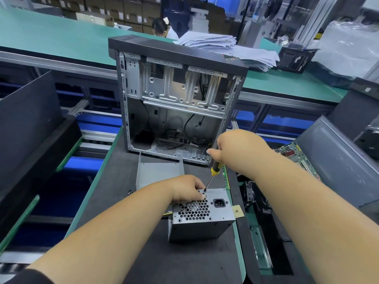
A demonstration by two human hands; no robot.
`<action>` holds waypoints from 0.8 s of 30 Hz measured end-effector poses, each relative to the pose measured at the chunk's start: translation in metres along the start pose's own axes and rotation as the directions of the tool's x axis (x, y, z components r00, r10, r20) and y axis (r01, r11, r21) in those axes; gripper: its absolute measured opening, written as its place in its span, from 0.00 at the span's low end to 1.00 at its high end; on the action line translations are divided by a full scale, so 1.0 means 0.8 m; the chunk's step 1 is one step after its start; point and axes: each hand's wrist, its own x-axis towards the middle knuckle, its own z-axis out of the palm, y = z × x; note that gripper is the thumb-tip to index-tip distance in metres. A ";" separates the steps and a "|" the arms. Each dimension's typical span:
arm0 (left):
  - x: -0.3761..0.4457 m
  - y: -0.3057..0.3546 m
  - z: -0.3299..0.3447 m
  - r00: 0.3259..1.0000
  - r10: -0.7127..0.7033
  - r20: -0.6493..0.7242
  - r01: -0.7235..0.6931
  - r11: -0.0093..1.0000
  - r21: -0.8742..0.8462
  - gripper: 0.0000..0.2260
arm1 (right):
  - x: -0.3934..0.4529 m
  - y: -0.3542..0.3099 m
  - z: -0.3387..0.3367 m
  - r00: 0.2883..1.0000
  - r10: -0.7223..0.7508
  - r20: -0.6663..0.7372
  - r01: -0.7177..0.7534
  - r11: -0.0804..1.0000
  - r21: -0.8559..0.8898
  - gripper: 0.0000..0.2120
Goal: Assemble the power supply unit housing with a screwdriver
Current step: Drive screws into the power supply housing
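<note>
A grey power supply unit (213, 214) stands on the black mat, its honeycomb fan grille and power socket facing up towards me. My left hand (187, 189) grips its upper left edge, fingers curled over the grille. My right hand (235, 148) holds a yellow-and-black screwdriver (214, 170) by the handle. The screwdriver slants down and left, and its tip meets the top rear edge of the unit beside my left fingers. The screw itself is too small to make out.
An open computer case (176, 103) stands upright just behind the unit. A bent grey metal cover (160, 175) lies between them. A green circuit board (295, 158) and a grey panel (338, 160) lie at the right. Papers (221, 46) are stacked beyond. Black panels stand at the left.
</note>
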 end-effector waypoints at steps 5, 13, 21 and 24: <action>0.000 0.001 -0.001 1.000 -0.006 0.015 0.006 1.000 -0.017 0.08 | -0.005 0.005 0.010 0.997 0.068 -0.046 -0.065 0.996 0.054 0.23; 0.002 -0.001 -0.001 1.000 -0.016 0.019 0.016 1.000 -0.011 0.06 | -0.014 0.002 -0.008 0.999 -0.042 0.016 0.041 0.995 0.089 0.16; 0.002 0.000 0.001 0.999 -0.040 -0.013 0.040 0.999 0.013 0.12 | -0.016 -0.005 0.007 0.998 0.022 -0.064 -0.016 0.995 0.096 0.15; 0.000 0.001 0.002 0.999 -0.042 -0.018 0.042 0.999 0.014 0.13 | -0.024 0.000 -0.004 0.994 -0.112 0.016 0.103 0.953 0.287 0.04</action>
